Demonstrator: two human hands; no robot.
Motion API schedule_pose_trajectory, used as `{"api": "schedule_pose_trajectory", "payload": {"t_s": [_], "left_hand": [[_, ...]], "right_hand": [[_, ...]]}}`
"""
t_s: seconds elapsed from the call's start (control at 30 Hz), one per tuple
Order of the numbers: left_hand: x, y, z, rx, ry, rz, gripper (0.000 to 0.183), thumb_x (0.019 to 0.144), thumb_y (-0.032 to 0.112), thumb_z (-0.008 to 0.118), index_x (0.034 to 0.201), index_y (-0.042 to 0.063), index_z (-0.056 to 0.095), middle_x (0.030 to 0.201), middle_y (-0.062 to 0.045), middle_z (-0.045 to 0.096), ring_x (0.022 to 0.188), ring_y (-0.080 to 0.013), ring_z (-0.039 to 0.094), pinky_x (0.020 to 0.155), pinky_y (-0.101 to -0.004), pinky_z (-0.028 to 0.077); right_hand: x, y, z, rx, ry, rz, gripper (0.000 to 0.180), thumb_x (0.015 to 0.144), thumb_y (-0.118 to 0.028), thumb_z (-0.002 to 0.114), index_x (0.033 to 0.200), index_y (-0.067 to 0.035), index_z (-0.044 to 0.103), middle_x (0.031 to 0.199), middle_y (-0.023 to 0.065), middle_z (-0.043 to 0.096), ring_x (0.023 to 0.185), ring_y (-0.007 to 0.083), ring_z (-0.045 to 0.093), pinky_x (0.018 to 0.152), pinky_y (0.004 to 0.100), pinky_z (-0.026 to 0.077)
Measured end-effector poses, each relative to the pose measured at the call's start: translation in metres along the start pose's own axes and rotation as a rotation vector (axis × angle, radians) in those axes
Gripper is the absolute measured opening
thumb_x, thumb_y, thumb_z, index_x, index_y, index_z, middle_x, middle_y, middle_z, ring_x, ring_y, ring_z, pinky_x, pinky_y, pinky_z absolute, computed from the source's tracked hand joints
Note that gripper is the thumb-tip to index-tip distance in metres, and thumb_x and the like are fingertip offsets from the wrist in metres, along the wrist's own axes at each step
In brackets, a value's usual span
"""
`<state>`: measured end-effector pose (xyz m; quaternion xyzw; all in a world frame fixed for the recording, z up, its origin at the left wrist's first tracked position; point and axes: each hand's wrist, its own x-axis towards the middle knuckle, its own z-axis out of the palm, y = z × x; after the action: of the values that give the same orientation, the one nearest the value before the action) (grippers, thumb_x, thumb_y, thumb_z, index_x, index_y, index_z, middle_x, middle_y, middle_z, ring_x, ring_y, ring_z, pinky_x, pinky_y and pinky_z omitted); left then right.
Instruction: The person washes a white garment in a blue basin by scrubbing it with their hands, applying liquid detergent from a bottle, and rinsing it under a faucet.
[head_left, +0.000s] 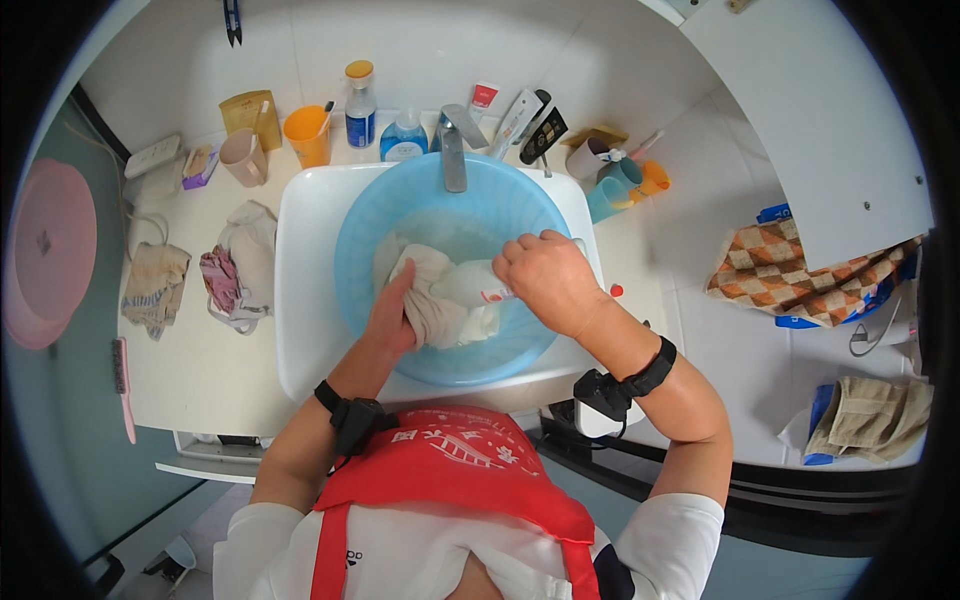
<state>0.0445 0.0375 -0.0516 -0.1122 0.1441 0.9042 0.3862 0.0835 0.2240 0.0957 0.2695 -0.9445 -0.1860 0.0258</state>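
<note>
My left hand (393, 309) holds a wet, pale cloth (433, 300) bunched up over a light blue plastic basin (360, 217). Gripped by my right hand (546, 281) is a whitish translucent bottle (472, 283) with red print, tilted on its side with one end against the cloth. Whether anything flows from it cannot be seen. Cloudy water (450, 229) lies in the basin, with part of the cloth down in it. The basin sits in a white washbasin (300, 300), under a chrome faucet (454, 154).
Cups, bottles and tubes line the back, among them an orange cup (306, 135) and a blue bottle (404, 139). Crumpled garments (247, 255) and a folded cloth (157, 285) lie on the left counter. A small red cap (616, 290) lies right of the washbasin.
</note>
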Motion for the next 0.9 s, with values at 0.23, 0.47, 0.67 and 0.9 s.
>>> {"api": "schedule_pose_trajectory", "payload": {"t_s": [0.23, 0.47, 0.67, 0.9], "left_hand": [[0.002, -0.003, -0.006, 0.037, -0.011, -0.005, 0.036, 0.095, 0.028, 0.044, 0.117, 0.0, 0.046, 0.112, -0.014, 0.055, 0.1, -0.0244, 0.058, 0.086, -0.0351, 0.05], [0.005, -0.003, -0.013, 0.058, 0.054, 0.064, 0.032, 0.093, 0.021, 0.048, 0.116, -0.001, 0.047, 0.113, -0.014, 0.055, 0.101, -0.025, 0.057, 0.086, -0.0376, 0.05], [0.011, 0.003, -0.048, 0.076, 0.03, 0.045, 0.035, 0.092, 0.022, 0.051, 0.117, -0.003, 0.046, 0.11, -0.014, 0.057, 0.097, -0.0254, 0.059, 0.083, -0.0376, 0.052], [-0.005, 0.014, -0.027, 0.186, 0.135, 0.085, 0.038, 0.091, 0.023, 0.052, 0.118, -0.003, 0.046, 0.112, -0.015, 0.057, 0.098, -0.0255, 0.059, 0.08, -0.0372, 0.052]], "right_hand": [[-0.009, 0.003, 0.003, 0.073, 0.028, 0.078, 0.013, 0.066, -0.008, 0.057, 0.079, -0.011, 0.056, 0.076, 0.0022, 0.053, 0.077, 0.0185, 0.055, 0.065, 0.0287, 0.043], [-0.027, 0.011, 0.029, 0.186, 0.081, 0.133, 0.014, 0.066, -0.008, 0.056, 0.08, -0.012, 0.056, 0.076, 0.002, 0.052, 0.077, 0.0195, 0.055, 0.066, 0.0305, 0.043], [-0.031, 0.002, 0.029, 0.254, 0.088, 0.101, 0.011, 0.066, -0.008, 0.056, 0.077, -0.012, 0.057, 0.074, 0.0026, 0.054, 0.077, 0.0197, 0.056, 0.065, 0.0305, 0.042], [-0.035, 0.011, 0.041, 0.206, 0.054, 0.111, 0.013, 0.066, -0.009, 0.057, 0.079, -0.012, 0.058, 0.075, 0.0023, 0.054, 0.077, 0.0196, 0.056, 0.066, 0.0305, 0.043]]}}
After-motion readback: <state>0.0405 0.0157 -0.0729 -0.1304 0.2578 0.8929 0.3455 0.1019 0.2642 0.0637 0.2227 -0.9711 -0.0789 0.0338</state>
